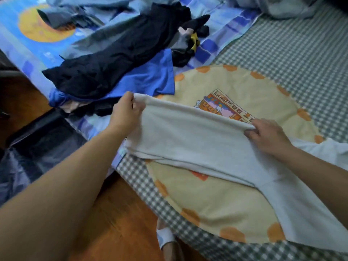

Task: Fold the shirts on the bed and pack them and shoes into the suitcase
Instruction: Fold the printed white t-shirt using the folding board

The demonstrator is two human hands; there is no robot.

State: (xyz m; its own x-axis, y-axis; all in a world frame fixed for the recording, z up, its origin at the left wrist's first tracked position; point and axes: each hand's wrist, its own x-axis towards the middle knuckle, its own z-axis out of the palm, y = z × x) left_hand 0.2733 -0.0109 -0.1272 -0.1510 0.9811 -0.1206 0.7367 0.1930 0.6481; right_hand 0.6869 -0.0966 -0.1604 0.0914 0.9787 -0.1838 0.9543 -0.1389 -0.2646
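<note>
A white shirt (pixel 197 140) lies partly folded on the checked bed (pixel 301 59), over a yellow round print. My left hand (pixel 126 110) pinches the far left corner of its raised fold. My right hand (pixel 267 136) pinches the same fold at its right end. The fold is lifted a little off the bed between both hands. A pile of dark and blue clothes (pixel 116 65) lies further back on the left. An open dark suitcase (pixel 41 140) sits on the floor at the left, beside the bed.
Wooden floor (pixel 116 223) shows below the bed edge, with a foot in a white slipper (pixel 165 238) near it. A blue patterned sheet (pixel 28 34) covers the far left of the bed. Crumpled grey bedding (pixel 286 6) lies at the top right.
</note>
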